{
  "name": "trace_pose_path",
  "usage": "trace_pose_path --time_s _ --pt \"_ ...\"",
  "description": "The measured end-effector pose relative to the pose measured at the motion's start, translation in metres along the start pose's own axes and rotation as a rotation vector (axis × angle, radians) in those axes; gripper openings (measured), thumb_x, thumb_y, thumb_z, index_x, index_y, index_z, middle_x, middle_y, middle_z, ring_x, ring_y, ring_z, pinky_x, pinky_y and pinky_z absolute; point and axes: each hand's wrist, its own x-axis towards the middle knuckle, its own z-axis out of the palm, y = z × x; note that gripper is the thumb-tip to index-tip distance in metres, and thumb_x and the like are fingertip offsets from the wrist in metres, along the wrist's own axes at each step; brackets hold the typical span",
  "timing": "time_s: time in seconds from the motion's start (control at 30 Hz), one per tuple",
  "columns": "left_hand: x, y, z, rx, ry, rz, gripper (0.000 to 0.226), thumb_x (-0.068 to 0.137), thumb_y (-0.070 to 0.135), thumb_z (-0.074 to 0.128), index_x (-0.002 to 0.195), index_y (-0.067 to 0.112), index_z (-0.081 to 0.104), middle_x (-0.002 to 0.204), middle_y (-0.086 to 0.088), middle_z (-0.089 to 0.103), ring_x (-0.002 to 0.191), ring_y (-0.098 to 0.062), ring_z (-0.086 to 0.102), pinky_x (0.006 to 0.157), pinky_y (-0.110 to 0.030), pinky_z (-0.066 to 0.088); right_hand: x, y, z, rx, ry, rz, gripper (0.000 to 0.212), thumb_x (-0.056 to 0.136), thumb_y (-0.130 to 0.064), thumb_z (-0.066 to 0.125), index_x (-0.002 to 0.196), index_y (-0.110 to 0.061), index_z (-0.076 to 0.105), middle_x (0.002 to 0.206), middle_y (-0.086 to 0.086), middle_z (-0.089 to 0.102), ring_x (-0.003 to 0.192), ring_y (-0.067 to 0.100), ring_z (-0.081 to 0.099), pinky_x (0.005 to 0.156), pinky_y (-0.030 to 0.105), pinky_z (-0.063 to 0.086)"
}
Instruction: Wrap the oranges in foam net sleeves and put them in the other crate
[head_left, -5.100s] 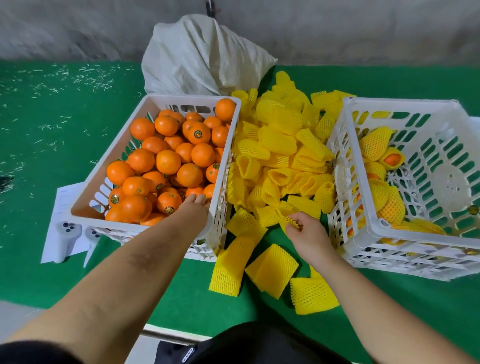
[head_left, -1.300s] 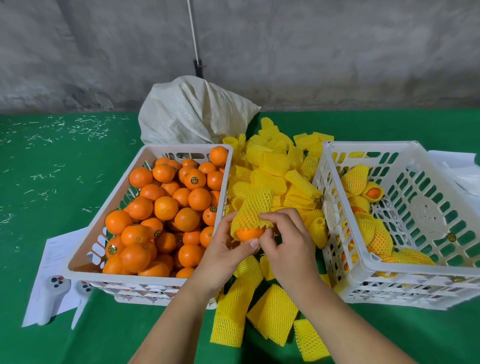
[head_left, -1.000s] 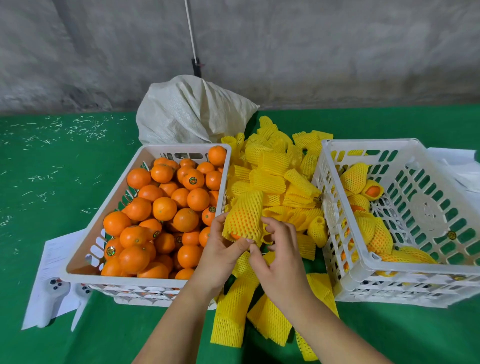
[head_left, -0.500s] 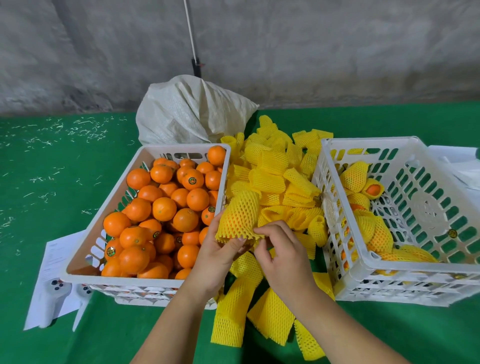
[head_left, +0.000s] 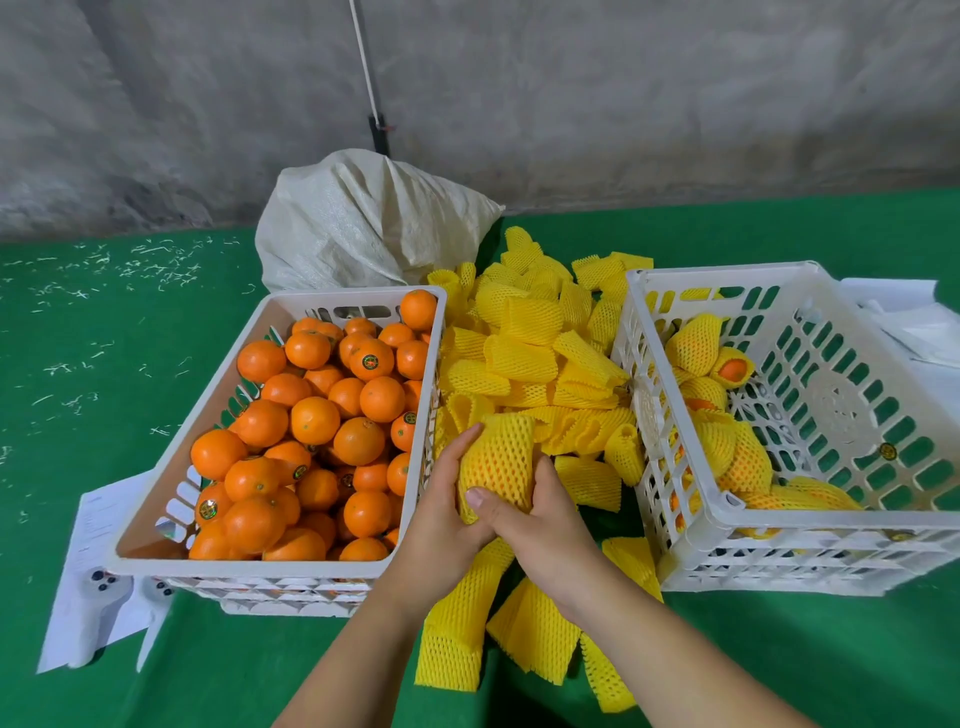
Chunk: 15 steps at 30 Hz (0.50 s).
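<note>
From my remote seat, L to R: the left crate (head_left: 156, 519) is full of bare oranges (head_left: 311, 421), and just beside its right wall my left hand (head_left: 441, 519) and right hand (head_left: 545, 525) both curl round one sleeved orange (head_left: 498, 462), held above the loose pile of foam net sleeves (head_left: 524, 353), with the right crate (head_left: 717, 512) holding approx. a handful of wrapped fruit (head_left: 693, 343). Handling, in my judgement: fruit firm and fairly light, net soft and springy with good friction, so hold round the middle w/ moderate squeeze, not by the loose net end, which could slip off.
</note>
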Motion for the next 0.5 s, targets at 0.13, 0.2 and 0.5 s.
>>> trace_pose_path --time_s 0.13,0.2,0.5 --pt "0.0 0.005 0.0 -0.024 0.044 -0.026 0.079 0.093 0.038 0.078 0.158 0.041 0.034 0.154 0.029 0.043 0.143 0.006 0.042 0.111 -0.018 0.043 -0.001 0.006 -0.01 0.033 -0.119 -0.025 0.085 0.088 -0.054 0.072 0.157 -0.049 0.023 0.15 -0.026 0.045 0.136 0.001 0.049 0.103 0.021 0.049" --pt "-0.002 0.009 0.0 -0.2 0.071 -0.078 0.079 0.091 0.048 0.079 0.156 0.039 0.036 0.149 0.018 0.054 0.136 -0.008 0.056 0.105 -0.028 0.053 -0.003 0.008 -0.015 0.04 -0.185 -0.061 0.075 0.09 -0.055 0.069 0.15 -0.06 0.025 0.139 -0.041 0.048 0.127 -0.011 0.052 0.09 0.01 0.05" --pt "-0.003 0.023 -0.005 -0.398 -0.012 -0.091 0.073 0.099 0.027 0.075 0.16 0.031 0.036 0.151 -0.001 0.059 0.138 -0.025 0.058 0.111 -0.04 0.052 0.005 0.016 -0.028 -0.425 0.154 -0.478 0.053 0.103 -0.047 0.042 0.154 -0.045 0.033 0.143 -0.022 0.049 0.129 -0.003 0.049 0.096 0.009 0.045"
